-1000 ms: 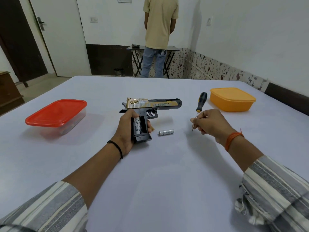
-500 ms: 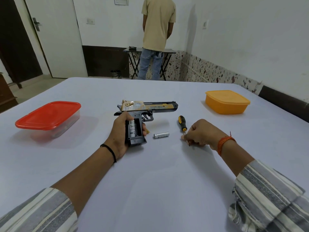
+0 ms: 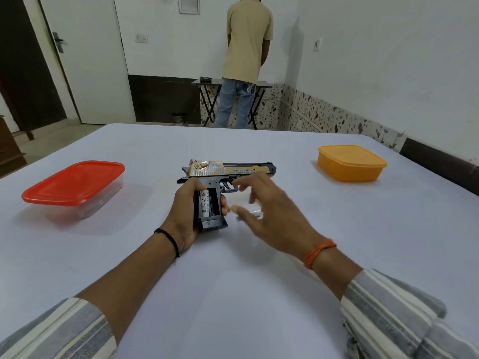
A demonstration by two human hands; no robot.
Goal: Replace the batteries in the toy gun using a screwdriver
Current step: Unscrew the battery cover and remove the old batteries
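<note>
1. Far left of frame: I see the red-lidded container [image 3: 74, 189] on the white table [image 3: 233, 294], lid on, well apart from both hands.
2. Lower left: my left arm in a striped sleeve [image 3: 55, 330] runs up to centre, black band [image 3: 168, 240] on the wrist.
3. Centre: left hand [image 3: 185, 213] is clamped round the grip of the toy gun [image 3: 223, 180]. Thumb on the left of the grip, fingertips showing on its right edge.
4. Toy gun lies on its side on the table, barrel pointing right, gold and black slide at the top, grip towards me. The grip's battery bay is open and one battery [image 3: 204, 204] sits in the left slot.
5. Just right of the grip: right hand [image 3: 269, 216] hovers with fingers spread apart, holding nothing, motion-blurred. Its fingertips are near the trigger guard, not clearly touching the gun.
6. Under the right hand's fingers: a loose silver battery [image 3: 255, 213] on the table, partly hidden and blurred; can't tell if the fingers touch it.
7. Right wrist has an orange band [image 3: 320, 252]; striped sleeve at lower right.
8. Upper right: orange container [image 3: 352, 163], lid on, well apart from the gun.
9. Top centre, behind the table: a person [image 3: 248, 58] standing, back to me.
</note>
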